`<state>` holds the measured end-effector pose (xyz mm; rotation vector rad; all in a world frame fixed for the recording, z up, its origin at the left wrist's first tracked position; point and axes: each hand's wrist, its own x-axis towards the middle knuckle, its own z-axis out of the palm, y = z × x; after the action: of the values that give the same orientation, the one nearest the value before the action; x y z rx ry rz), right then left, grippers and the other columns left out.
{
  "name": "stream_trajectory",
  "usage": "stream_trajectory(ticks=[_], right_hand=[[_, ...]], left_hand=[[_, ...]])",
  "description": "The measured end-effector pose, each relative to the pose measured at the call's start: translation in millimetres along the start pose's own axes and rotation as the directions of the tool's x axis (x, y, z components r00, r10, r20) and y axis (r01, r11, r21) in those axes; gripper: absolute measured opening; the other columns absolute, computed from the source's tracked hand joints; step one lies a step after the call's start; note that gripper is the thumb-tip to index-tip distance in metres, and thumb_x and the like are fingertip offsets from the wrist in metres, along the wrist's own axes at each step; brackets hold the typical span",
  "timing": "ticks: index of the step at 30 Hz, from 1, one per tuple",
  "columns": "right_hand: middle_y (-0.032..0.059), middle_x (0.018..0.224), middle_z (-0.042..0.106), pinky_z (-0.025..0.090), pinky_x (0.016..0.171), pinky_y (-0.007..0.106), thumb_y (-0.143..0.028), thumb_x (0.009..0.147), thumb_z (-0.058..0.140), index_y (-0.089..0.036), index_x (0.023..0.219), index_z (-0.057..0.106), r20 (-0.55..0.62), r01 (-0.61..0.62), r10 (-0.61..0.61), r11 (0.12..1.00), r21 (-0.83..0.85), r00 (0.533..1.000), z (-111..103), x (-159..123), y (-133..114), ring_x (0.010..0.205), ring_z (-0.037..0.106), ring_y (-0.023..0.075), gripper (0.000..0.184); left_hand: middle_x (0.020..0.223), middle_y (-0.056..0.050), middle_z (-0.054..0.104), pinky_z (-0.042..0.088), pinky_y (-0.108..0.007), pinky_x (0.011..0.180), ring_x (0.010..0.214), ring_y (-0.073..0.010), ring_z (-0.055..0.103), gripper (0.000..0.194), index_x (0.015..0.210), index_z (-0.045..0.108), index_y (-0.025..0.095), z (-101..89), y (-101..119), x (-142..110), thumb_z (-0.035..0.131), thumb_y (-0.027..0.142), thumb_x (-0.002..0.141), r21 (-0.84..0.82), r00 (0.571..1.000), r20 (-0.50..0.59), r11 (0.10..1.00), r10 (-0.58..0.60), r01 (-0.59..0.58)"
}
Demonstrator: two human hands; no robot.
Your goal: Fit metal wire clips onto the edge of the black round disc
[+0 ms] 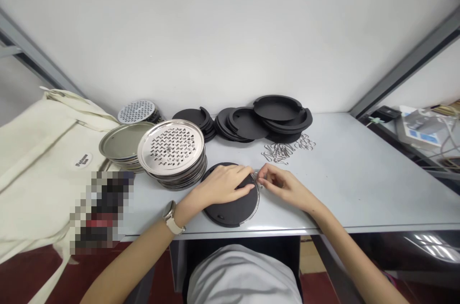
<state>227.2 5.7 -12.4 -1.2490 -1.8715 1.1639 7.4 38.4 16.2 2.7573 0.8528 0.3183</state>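
A black round lid (232, 206) with a thin metal rim lies flat near the table's front edge. My left hand (221, 184) rests on top of it, fingers curled and pressing down. My right hand (282, 184) is at the lid's right edge, fingertips pinched on a small metal wire clip (259, 179) at the rim. A loose pile of wire clips (285, 148) lies just behind my right hand.
Stacks of perforated metal discs (171, 151), plain metal plates (122, 143) and another perforated stack (137, 111) stand at the left. Black lids (264, 119) are piled at the back. A cream cloth bag (39, 151) lies left. A grey table (377, 184) extends right.
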Motion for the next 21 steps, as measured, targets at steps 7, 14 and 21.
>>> stream_trajectory(ticks=[7, 14, 21], right_hand=[[-0.003, 0.069, 0.048, 0.036, 0.06, 0.025, -0.044, 0.094, 0.046, -0.021, 0.087, 0.048, 0.026, -0.008, 0.007, 0.998, 0.057, 1.0, -1.4, -0.9, -3.4, 0.061, 0.043, 0.0124, 0.024], [-0.0024, 0.067, 0.05, 0.037, 0.059, 0.025, -0.048, 0.095, 0.042, -0.021, 0.092, 0.051, -0.001, -0.017, 0.017, 1.0, 0.013, 1.0, 6.8, -0.1, -0.5, 0.061, 0.046, 0.0137, 0.028], [-0.0049, 0.06, 0.045, 0.034, 0.056, 0.025, -0.044, 0.097, 0.039, -0.024, 0.119, 0.05, -0.026, 0.004, -0.006, 0.997, -0.082, 1.0, 14.1, -1.1, -1.2, 0.056, 0.04, 0.0134, 0.031]], left_hand=[[0.083, 0.0, 0.059, 0.041, -0.028, 0.064, 0.075, -0.0177, 0.061, 0.019, 0.09, 0.048, 0.02, 4.5, -0.3, -0.5, 0.05, 0.038, 0.091, 0.005, 0.998, -0.04, 0.999, -0.048, 0.048], [0.085, -0.003, 0.059, 0.041, -0.028, 0.064, 0.077, -0.018, 0.06, 0.02, 0.09, 0.05, 0.019, 5.3, 2.6, 0.7, 0.044, 0.037, 0.095, 0.059, 0.999, -0.046, 0.998, -0.028, 0.03], [0.09, -0.003, 0.062, 0.041, -0.029, 0.066, 0.083, -0.0194, 0.061, 0.016, 0.097, 0.049, 0.019, 8.6, 4.5, 2.2, 0.043, 0.035, 0.096, 0.04, 0.996, -0.076, 0.998, -0.043, 0.046]])
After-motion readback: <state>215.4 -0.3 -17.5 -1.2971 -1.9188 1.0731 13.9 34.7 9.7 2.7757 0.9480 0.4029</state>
